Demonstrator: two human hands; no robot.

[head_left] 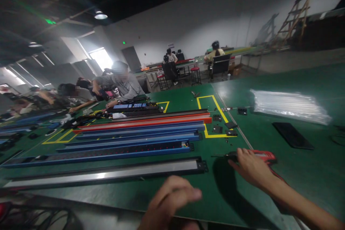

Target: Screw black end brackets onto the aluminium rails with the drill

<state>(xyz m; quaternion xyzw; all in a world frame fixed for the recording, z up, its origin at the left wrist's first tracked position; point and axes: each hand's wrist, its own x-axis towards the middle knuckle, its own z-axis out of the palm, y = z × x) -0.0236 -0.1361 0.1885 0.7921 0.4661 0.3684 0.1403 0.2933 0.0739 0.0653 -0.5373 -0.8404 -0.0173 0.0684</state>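
Note:
My left hand (172, 201) is raised at the bottom centre, in front of the table edge, slightly blurred. Its fingers are curled together, and I cannot make out anything between them. To the right, my right hand (249, 165) is closed over the front part of a red and black electric screwdriver (265, 156), which lies on its side at the green table (304, 176) with its thin bit pointing left. Nearest to my hands is a long black-edged channel with a silver strip (107, 175). Behind it lie several blue channels (129, 146) and a red one (145, 120).
Small black parts (217, 129) lie near yellow tape marks (221, 136). Farther right are a plastic-wrapped bundle of rods (289, 106) and a dark flat pad (292, 135). A co-worker (126, 82) leans over the table's far left side; others sit behind.

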